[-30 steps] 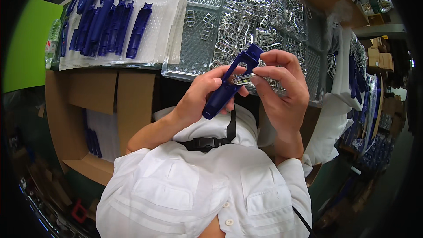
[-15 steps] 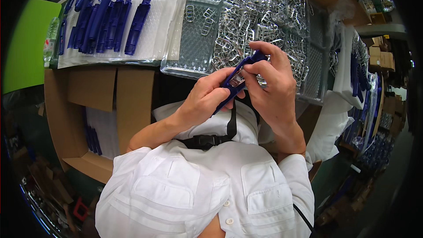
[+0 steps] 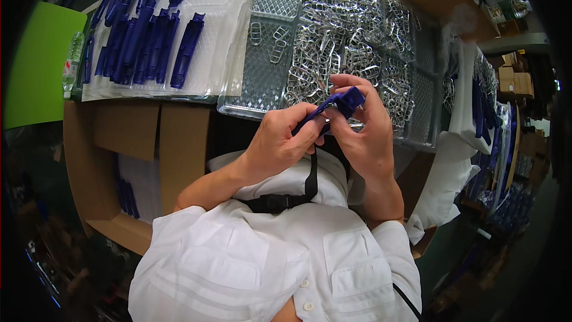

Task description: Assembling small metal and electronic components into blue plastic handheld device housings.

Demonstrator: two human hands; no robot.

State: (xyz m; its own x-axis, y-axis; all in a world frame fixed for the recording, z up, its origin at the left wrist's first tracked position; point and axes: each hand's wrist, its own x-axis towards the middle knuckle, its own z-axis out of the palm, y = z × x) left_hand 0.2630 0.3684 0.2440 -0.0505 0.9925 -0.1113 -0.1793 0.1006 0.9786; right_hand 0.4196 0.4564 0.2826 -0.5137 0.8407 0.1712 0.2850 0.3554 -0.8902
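Observation:
Both hands hold a long dark-blue plastic piece (image 3: pixel 351 99) with a hollow channel, tilted up to the right in front of my waist. My left hand (image 3: pixel 279 136) grips its near end between thumb and fingers. Around the far end, my right hand (image 3: pixel 370 140) has its fingers curled, the thumb at the channel. A bit of shiny metal shows between the thumbs, mostly hidden by them. Just beyond my hands lies a heap of looped metal wire frames (image 3: pixel 313 48) in a clear textured tray (image 3: pixel 257 80).
At the far left, several similar blue pieces (image 3: pixel 187 50) lie on a white sheeted tray (image 3: pixel 215 39). Below it stands an open cardboard box (image 3: pixel 185 161) with blue pieces inside. A plastic bottle (image 3: pixel 72 62) stands beside a green panel (image 3: pixel 42 65). White wrapping (image 3: pixel 444 185) hangs at right.
The blue piece has turned in my hands, its far end now tipped toward me. My right thumb has moved down the channel, and my left hand has shifted slightly.

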